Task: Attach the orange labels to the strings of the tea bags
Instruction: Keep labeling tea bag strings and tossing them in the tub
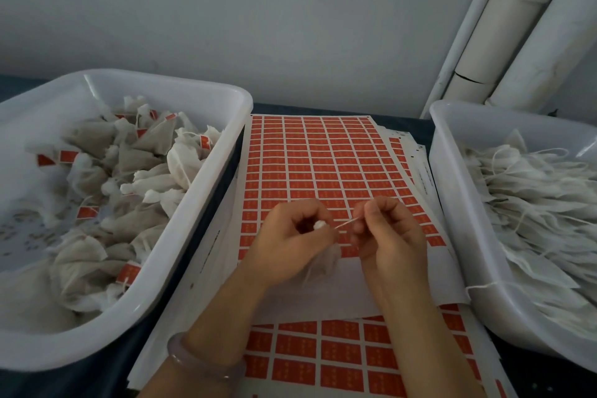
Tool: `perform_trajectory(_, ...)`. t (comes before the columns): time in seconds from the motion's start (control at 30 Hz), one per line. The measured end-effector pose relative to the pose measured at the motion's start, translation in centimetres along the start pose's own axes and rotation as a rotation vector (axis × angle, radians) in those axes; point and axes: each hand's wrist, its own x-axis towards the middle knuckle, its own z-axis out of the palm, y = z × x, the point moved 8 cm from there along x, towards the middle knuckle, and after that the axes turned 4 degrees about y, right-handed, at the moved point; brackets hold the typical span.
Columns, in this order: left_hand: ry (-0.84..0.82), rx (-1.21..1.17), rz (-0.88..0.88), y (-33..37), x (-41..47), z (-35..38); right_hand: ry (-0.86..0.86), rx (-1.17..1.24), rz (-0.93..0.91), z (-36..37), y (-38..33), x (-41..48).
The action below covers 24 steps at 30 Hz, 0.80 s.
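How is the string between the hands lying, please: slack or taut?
Taut: the string runs straight from the tea bag in the left hand to the pinching right hand.

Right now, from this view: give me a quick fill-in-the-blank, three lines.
Labelled bags lie in the bin on the ____.
The right hand pinches the ____ of the bag held by the left hand.
Both hands work above a sheet of ____ labels.
Missing: left; string; orange.
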Motion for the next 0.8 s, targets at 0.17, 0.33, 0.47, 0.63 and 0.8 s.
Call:
perform_trajectory(0.17,-0.039,0.005,-0.053,-0.1,0.0,-0.4,0.033,0.085,0.048,0.0,0.5,0.2)
perform_trajectory(0.33,-0.039,-0.096,-0.084,0.1,-0.2,-0.3,0.064,-0.015,-0.027,-0.5,0.3,0.1)
perform_trajectory(0.47,0.205,-0.294,-0.092,-0.2,-0.1,-4.0,-0.063,-0.448,-0.182,0.5,-0.1,-0.1)
perform_trajectory(0.63,0.536,-0.351,-0.095,-0.9,-0.1,-7.7,-0.139,-0.730,-0.185,0.8,1.0,0.0)
perform_trajectory(0.8,0.395,-0.115,-0.050,-0.4,-0.1,-5.8,-0.315,-0.847,-0.041,2.2,3.3,-0.6)
